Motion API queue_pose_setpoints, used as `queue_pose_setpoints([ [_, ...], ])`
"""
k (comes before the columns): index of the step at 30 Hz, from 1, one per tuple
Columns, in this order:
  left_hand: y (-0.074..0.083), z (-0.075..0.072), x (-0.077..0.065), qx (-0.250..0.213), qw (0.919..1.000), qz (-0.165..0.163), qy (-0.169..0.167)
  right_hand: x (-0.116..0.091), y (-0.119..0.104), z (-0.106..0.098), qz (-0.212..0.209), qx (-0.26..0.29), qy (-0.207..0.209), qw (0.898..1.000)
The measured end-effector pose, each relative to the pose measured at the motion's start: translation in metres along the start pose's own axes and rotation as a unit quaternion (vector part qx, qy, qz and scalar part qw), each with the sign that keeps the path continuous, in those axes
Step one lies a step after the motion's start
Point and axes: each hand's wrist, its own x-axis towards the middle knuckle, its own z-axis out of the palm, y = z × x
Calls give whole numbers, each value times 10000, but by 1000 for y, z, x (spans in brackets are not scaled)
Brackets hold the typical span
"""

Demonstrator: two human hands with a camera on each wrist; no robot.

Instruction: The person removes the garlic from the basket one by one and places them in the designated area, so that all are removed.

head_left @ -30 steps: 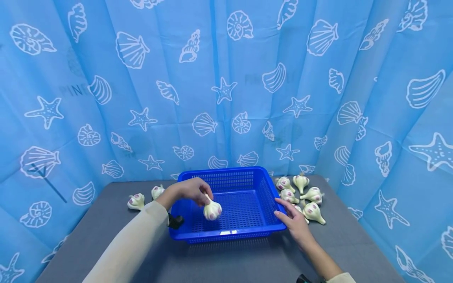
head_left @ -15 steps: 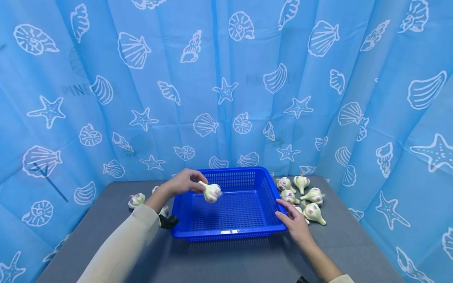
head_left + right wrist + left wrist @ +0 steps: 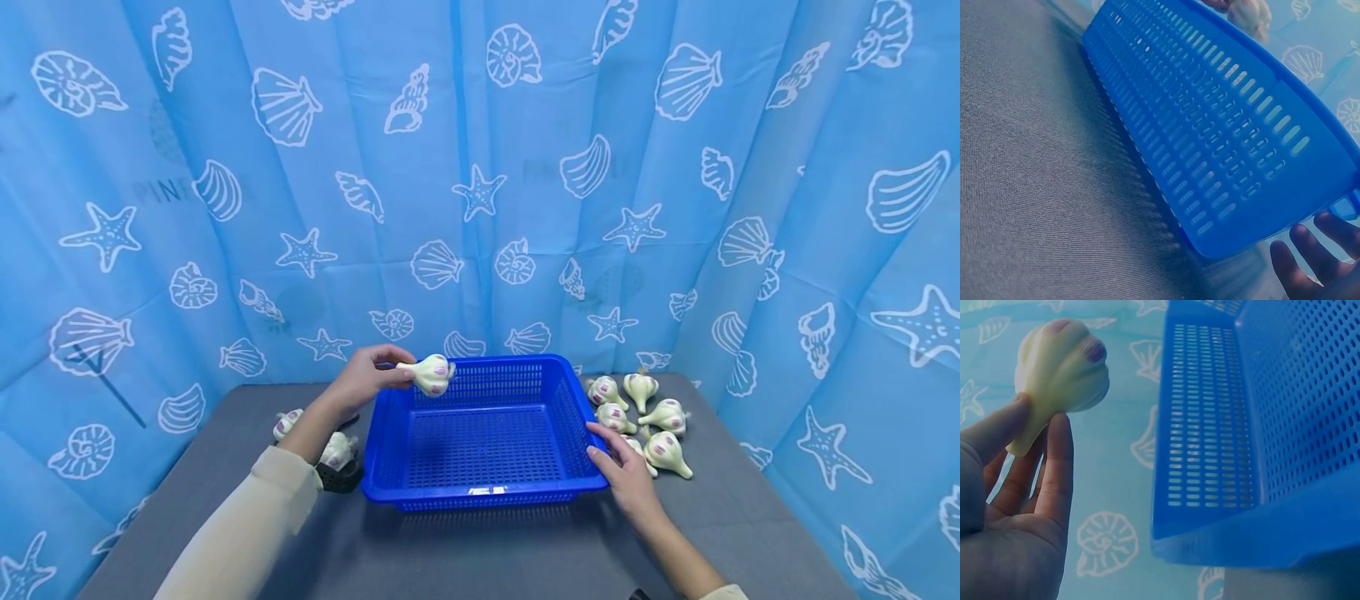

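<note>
My left hand [image 3: 367,379] pinches a garlic bulb [image 3: 432,375] by its stem, holding it above the far left corner of a blue plastic basket [image 3: 480,490]. In the left wrist view, the thumb and fingers [image 3: 1057,475] meet on the bulb's pale stem, with the purple-marked head upward. At the basket's right side, my right hand [image 3: 628,479] holds the rim, with two digits over it. The right wrist view shows several fingertips [image 3: 1300,234] against the outside of that end. Nothing lies inside the basket.
Several garlic bulbs [image 3: 666,454] lie right of the basket. On the left are a bulb [image 3: 287,423] and another [image 3: 339,450], partly hidden by my left arm. The grey cloth-covered table [image 3: 480,558] is backed by a blue seashell-patterned curtain [image 3: 480,275].
My left hand has lifted the garlic bulb from inside the basket up and leftward to its far left corner, turning the bulb sideways. The right hand has stayed at the rim.
</note>
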Motion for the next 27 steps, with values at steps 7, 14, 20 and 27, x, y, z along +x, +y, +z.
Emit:
queue_pose_setpoints([
  [7, -3, -16, -10, -58, 9989, 16, 466, 0, 0, 1, -5, 136, -15, 9999],
  [14, -10, -32, -23, -134, 9964, 201, 812, 0, 1, 1, -12, 137, 27, 9999],
  [20, -18, -42, -36, -650, 9924, 321, 995, 1, 0, 1, 70, 96, 19, 9999],
  [27, -34, -57, -55, -1050, 9854, 388, 1285, 1, 0, 2, 213, 91, -20, 9997],
])
